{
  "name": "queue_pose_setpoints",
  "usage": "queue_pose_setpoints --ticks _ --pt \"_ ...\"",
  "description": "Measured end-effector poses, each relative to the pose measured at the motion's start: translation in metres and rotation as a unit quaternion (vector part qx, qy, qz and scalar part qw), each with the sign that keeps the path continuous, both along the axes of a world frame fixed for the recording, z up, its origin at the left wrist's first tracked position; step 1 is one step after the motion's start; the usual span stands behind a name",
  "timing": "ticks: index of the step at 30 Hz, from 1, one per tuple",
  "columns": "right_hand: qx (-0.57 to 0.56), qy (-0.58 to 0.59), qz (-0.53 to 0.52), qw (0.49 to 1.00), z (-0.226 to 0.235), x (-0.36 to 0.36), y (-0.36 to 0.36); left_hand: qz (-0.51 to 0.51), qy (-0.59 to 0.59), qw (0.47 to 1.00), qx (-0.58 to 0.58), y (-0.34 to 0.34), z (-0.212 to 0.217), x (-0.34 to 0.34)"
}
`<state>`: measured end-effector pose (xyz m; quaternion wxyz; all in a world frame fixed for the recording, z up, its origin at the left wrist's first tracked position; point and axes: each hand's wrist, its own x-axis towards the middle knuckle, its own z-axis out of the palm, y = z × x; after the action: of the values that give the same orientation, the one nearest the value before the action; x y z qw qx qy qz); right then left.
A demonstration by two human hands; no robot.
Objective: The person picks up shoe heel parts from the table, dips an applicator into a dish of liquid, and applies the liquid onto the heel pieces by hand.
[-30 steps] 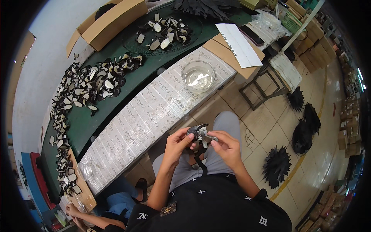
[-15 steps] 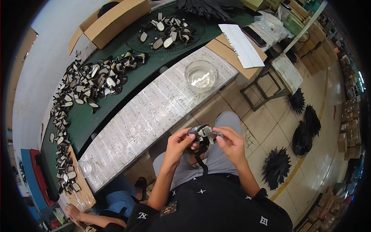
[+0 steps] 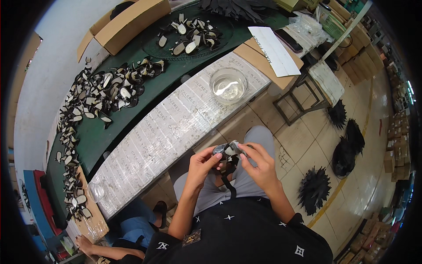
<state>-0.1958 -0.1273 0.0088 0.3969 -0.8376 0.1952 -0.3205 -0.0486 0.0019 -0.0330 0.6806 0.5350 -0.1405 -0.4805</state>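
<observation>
One small black-and-pale piece (image 3: 229, 150) sits between your two hands, above the thighs (image 3: 260, 137). Your left hand (image 3: 204, 161) pinches its dark, cupped side; your right hand (image 3: 260, 163) grips the pale side opposite, fingers partly hiding the contact. For good handling, the left pinch should probably be firm and the right pull even, since a thin edge may crease or slip. Ahead of the grip and to its left runs the near edge of the silver-wrapped bench (image 3: 154, 132), apart from both hands; a glass bowl (image 3: 225, 100) stands farther ahead. Elbow room seems greater on the grip's right, beside the tiled floor (image 3: 288, 152), than toward the co-worker's arm (image 3: 115, 251), low left.
</observation>
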Motion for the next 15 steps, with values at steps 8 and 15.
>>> queue_pose_setpoints --ticks 8,15 --pt "-0.028 0.017 -0.054 0.998 0.001 -0.007 -0.004 -0.006 0.004 1.000 0.013 -0.001 -0.007 0.001" --pt "0.123 -0.021 -0.054 0.991 0.004 -0.010 -0.002 -0.007 0.085 0.996 -0.006 0.000 -0.011 0.004"
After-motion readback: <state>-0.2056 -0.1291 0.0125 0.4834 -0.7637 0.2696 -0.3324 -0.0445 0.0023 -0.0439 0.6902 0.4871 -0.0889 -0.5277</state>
